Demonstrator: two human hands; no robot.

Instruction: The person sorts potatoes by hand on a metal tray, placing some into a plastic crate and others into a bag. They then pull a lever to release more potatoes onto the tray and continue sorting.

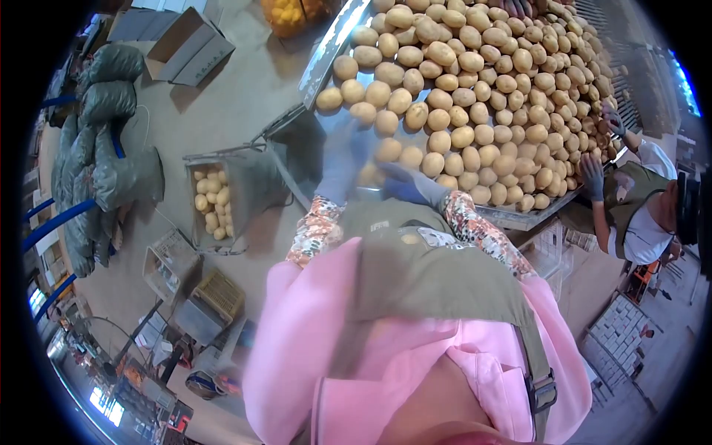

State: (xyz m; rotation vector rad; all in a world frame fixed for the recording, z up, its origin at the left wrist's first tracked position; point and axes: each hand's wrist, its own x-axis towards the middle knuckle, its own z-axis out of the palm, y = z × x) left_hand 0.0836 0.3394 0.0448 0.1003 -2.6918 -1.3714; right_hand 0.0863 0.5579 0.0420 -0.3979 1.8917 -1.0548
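Note:
Many potatoes (482, 96) cover a metal sorting table (326, 55) in front of me. My left hand (345, 152), in a grey glove and smeared by motion, is over the table's near left corner, by the closest potatoes. To its right my right hand (411, 184), also gloved, reaches leftward low over the table edge, fingers stretched out. A blurred potato (369, 176) shows between the two hands, beside the right fingertips. Left of the table hangs an open sack (256, 200) on a frame, with potatoes inside.
A co-worker (638, 200) at the table's right end has gloved hands at the potatoes. Stuffed green sacks (111, 126) are stacked far left. An open cardboard box (189, 48), an orange net bag (289, 15) and plastic crates (211, 300) stand on the floor.

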